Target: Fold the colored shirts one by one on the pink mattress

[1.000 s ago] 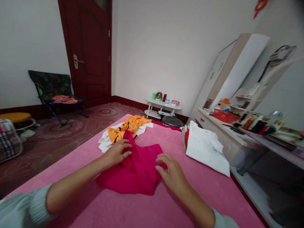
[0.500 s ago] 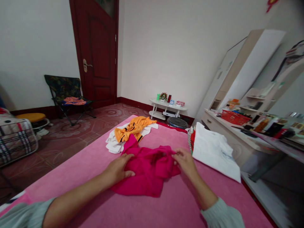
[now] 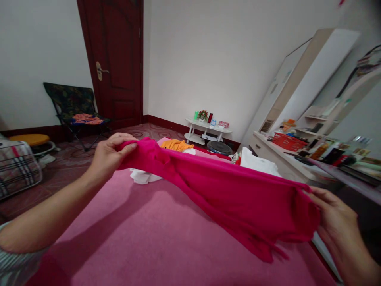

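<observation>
A bright pink garment (image 3: 226,194) is stretched out in the air above the pink bed cover (image 3: 143,238). My left hand (image 3: 108,155) pinches one end of it, up at the left. My right hand (image 3: 336,218) grips the other end, lower at the right, with fingers curled round the cloth. The cloth sags a little between the two hands and its lower edge hangs loose.
An orange top (image 3: 175,145) lies on white cloth (image 3: 143,176) at the bed's far end, beside a folded white shirt (image 3: 258,163). A cluttered dresser (image 3: 300,159) runs along the right. A folding chair (image 3: 73,109), a dark door (image 3: 119,59) and a small white shelf (image 3: 206,129) stand beyond.
Both hands have lifted the pink garment off the bed and pulled apart, drawing it out lengthwise. Earlier it lay bunched on the cover under my hands.
</observation>
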Action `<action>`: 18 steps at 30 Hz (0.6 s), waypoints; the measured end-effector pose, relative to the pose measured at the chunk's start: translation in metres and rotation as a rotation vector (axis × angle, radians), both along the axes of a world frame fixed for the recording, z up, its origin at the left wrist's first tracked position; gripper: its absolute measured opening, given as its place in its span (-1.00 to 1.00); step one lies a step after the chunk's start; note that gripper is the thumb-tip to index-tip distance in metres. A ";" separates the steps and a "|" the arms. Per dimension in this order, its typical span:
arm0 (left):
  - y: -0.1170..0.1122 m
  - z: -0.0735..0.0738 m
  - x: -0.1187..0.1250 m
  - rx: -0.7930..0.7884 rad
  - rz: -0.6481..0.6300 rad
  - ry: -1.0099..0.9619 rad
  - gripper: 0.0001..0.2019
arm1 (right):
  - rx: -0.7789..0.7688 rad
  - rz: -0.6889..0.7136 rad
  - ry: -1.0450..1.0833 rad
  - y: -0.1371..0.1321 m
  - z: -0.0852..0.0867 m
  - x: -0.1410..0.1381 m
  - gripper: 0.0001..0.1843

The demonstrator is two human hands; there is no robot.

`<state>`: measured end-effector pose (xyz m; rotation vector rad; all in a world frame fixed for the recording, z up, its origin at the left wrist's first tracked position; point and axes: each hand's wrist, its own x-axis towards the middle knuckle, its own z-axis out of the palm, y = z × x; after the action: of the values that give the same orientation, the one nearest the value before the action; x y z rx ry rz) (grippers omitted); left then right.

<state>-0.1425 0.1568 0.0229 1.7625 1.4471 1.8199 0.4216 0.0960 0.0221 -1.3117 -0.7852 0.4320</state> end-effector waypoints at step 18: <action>-0.090 -0.075 0.060 -0.662 -0.521 0.889 -0.40 | -0.573 0.847 -0.920 -0.015 -0.074 -0.088 -0.91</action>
<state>-0.0825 0.0664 -0.0519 2.3064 1.3685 0.2114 0.3335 0.0812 -0.0521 -1.6719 -2.1394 0.7624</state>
